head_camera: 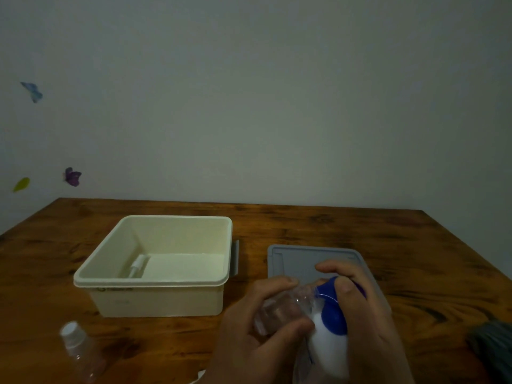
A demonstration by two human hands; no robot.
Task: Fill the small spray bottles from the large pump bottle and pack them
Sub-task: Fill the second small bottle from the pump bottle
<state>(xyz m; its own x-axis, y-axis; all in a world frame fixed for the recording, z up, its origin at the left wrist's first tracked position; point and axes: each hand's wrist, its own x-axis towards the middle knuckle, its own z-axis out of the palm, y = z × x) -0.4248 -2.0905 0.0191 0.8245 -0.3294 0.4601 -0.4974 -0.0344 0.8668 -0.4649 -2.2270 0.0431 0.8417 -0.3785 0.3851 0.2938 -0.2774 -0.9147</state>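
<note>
Left hand (266,325) curls round a clear small spray bottle (282,309), tipped mouth-first against the blue pump head (333,309) of the large pump bottle (329,350); right hand (360,306) clamps over that pump. Best to keep mouth tight under nozzle and press slowly. One filled-or-not bottle lies in the cream box (155,281), another capped bottle (80,347) stands nearby, grey lid (293,261) behind.

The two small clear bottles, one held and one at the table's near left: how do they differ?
The held bottle is tilted, uncapped, its mouth at the blue pump, in the left hand. The table bottle stands free, untouched, wearing its white cap. Both are small and clear.
</note>
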